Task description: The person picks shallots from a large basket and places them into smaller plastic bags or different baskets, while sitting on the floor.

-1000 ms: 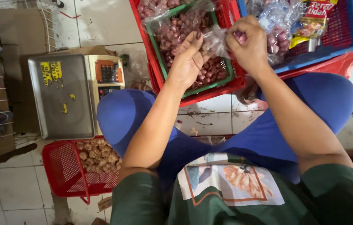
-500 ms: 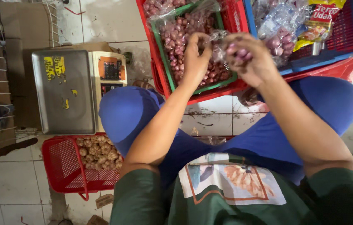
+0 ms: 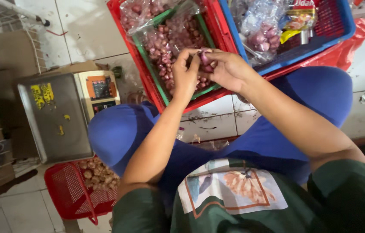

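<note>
Both hands meet above the red crate (image 3: pixel 148 88), which serves as the reference point. The left hand (image 3: pixel 185 77) has its fingertips drawn together, pinching one end of a single shallot (image 3: pixel 205 58). The right hand (image 3: pixel 228 69) is curled around the same shallot from the other side, thumb and fingers closed on it, so the bulb sits between the two hands, just above the crate's near edge. Inside the red crate stands a green tray (image 3: pixel 141 54) lined with clear plastic and filled with reddish-purple shallots (image 3: pixel 169 39). Touching the crate's right side is a blue basket (image 3: pixel 333 26) holding bagged shallots (image 3: pixel 262 36) and a yellow packet (image 3: pixel 297 19). Left of the crate, on the tiled floor (image 3: pixel 83 26), sits a metal weighing scale (image 3: pixel 57 114). Below the scale, well apart from the crate, a small red basket (image 3: pixel 68 190) holds pale brown bulbs (image 3: pixel 96 172). The person's knees, in blue cloth, lie just below the crate.
</note>
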